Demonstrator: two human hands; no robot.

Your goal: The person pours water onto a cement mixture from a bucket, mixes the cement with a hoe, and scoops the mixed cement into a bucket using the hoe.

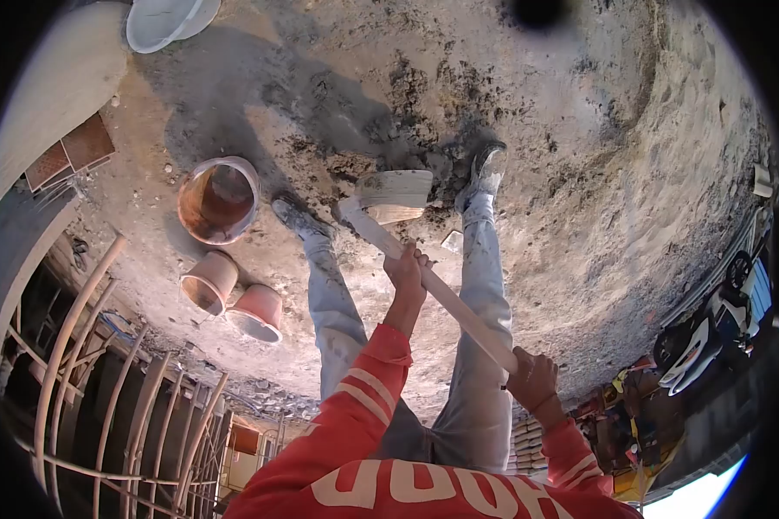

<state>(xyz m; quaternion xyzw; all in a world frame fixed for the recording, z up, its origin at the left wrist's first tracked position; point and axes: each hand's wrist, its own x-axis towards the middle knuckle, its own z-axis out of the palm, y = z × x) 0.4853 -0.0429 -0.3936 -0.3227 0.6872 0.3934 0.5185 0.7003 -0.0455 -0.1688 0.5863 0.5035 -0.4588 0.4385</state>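
A long wooden handle [459, 313] slants from the lower right up to the left, with a broad pale metal blade [395, 192] at its upper end. The blade rests on the ground against dark, wet-looking lumps of soil or mortar [441, 160] between the person's feet. Wrapped round the middle of the handle is my left hand [407, 266]. Farther down, my right hand [532, 378] grips the handle near its lower end. A small pale flat piece [453, 242] lies just below the blade.
A large round tub [219, 201] stands at the left, with two smaller buckets [209, 283] [255, 313] below it. Pale round basins [164, 22] are at the top left. Wooden poles [69, 346] rise at the lower left. A motorbike [701, 342] is at the right.
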